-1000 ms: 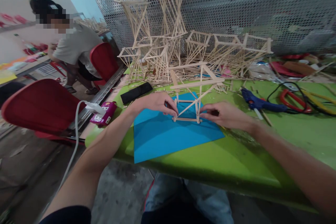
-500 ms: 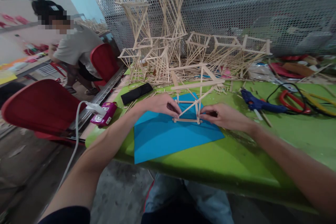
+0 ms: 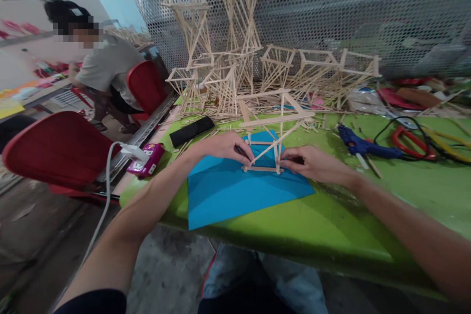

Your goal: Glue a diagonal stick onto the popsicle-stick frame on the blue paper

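A small frame of thin wooden sticks [image 3: 274, 121] stands upright on a blue sheet [image 3: 228, 201], its flat top rails wider than its base. At the base's near left corner, my left hand [image 3: 231, 149] pinches the lower end of a slanting wooden stick [image 3: 267, 150]. My right hand [image 3: 307, 162] closes its thumb and fingers on the near right corner, by the foot of an upright stick. Both hands rest low, close to the blue sheet. The fingertips partly cover the joints, so any glue there cannot be made out.
Several finished stick towers [image 3: 235, 68] crowd the back against a perforated metal panel [image 3: 368, 14]. At right lie a blue glue gun [image 3: 364, 144] and red-handled pliers [image 3: 408, 144]. A black phone-like object [image 3: 191, 131] and a purple power socket [image 3: 146, 159] sit left. A person [image 3: 106, 64] sits beyond.
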Tool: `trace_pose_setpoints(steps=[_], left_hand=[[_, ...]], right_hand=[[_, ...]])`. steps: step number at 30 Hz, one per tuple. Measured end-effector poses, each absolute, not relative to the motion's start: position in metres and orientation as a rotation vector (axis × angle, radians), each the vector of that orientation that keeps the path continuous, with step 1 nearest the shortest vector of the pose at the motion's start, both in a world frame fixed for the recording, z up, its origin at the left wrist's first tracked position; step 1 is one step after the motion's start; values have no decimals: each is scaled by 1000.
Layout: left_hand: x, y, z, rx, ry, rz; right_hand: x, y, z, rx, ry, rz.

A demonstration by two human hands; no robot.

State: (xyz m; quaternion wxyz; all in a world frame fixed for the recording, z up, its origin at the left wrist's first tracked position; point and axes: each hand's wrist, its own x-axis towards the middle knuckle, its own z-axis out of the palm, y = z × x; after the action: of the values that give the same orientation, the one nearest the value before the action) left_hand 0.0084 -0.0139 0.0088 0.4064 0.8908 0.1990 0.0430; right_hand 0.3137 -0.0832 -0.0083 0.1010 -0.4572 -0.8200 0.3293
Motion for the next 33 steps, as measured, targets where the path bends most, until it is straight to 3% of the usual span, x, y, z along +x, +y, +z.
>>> trace_pose_setpoints(steps=[33], left_hand=[[5,-11,8,2235,513,112]], right_hand=[[318,-81,-10,-1350,-2453,922]])
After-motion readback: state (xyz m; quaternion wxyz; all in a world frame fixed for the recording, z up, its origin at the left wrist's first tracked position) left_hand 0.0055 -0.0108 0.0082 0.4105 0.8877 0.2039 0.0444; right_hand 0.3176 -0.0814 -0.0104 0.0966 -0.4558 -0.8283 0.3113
